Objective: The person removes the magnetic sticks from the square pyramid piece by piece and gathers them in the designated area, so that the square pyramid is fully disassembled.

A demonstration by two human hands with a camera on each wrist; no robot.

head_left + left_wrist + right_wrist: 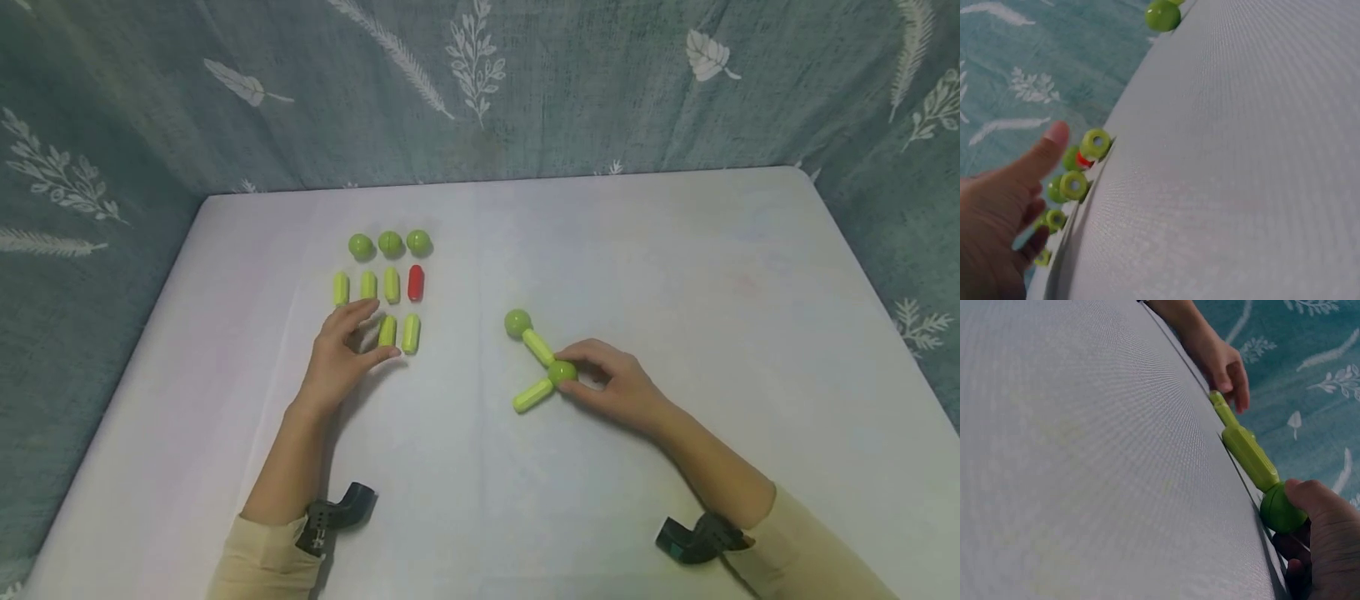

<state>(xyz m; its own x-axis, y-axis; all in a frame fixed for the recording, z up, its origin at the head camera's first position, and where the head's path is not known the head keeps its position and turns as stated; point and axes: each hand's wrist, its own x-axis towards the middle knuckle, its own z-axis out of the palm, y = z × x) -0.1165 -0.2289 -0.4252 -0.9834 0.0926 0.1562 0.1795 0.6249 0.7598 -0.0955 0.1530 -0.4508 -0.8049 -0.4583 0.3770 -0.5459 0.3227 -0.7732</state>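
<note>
My right hand (611,383) pinches a green ball (562,372) between thumb and fingers. Two light green rods (538,347) branch from this ball, and the upper one ends in a second green ball (517,323). In the right wrist view, a thick rod (1250,459) extends from the pinched ball (1282,509). My left hand (337,354) hovers over the loose rods with thumb and fingers apart around a light green rod (387,331), holding nothing. Another rod (411,334) lies just right of it. Ring-shaped rod ends (1095,144) face the left wrist camera beside the thumb.
Three loose green balls (390,243) form a row toward the back left. Below them lie several light green rods (392,285) and one red rod (416,283). A white cloth covers the table (675,250), with a patterned teal curtain (570,92) behind it.
</note>
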